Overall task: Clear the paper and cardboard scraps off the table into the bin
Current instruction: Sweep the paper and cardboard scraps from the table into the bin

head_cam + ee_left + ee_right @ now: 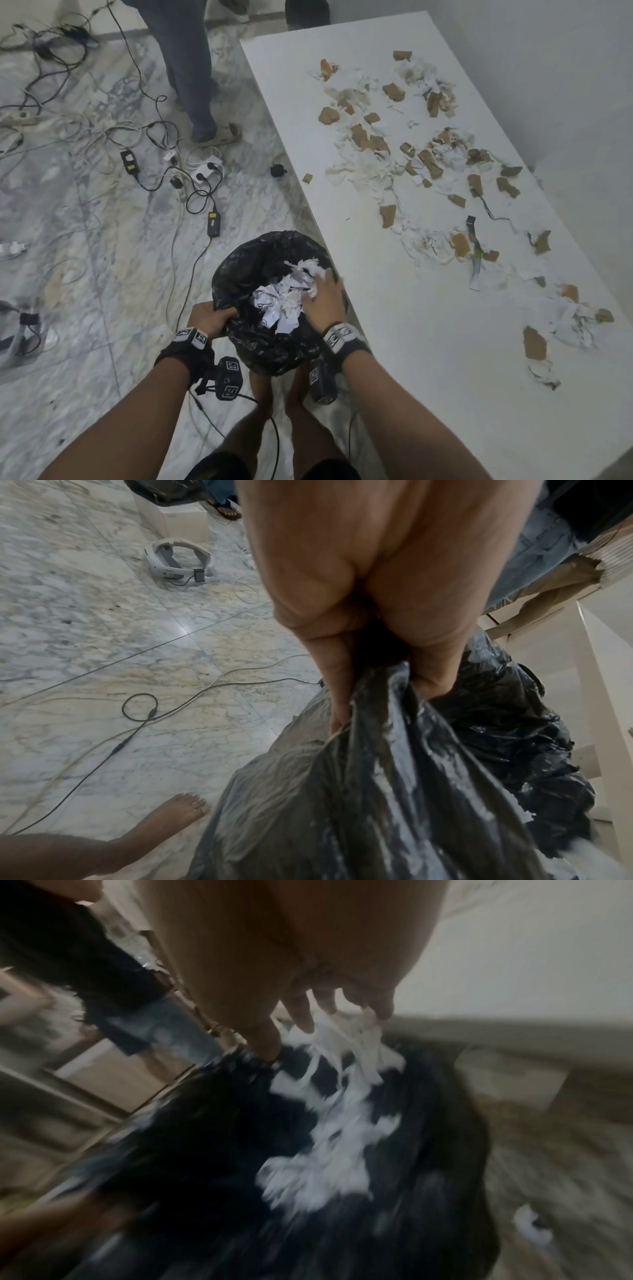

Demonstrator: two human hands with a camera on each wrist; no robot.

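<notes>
A bin lined with a black bag (260,260) stands on the floor at the table's left edge, holding white paper scraps (284,301). My left hand (212,317) grips the bag's near-left rim; the left wrist view shows the fingers (342,696) curled over the black plastic (394,791). My right hand (323,294) hovers over the bin's mouth with fingers spread. In the blurred right wrist view, white strips (342,1110) fall from its fingertips (301,1015). Many brown cardboard pieces (534,342) and torn white paper (363,168) lie scattered over the white table (445,342).
A person in grey trousers (191,85) stands at the table's far left corner. Cables, chargers and power strips (137,154) sprawl over the marble floor, along with a white headset (174,561). My bare feet (274,394) stand by the bin. A wall borders the table's right side.
</notes>
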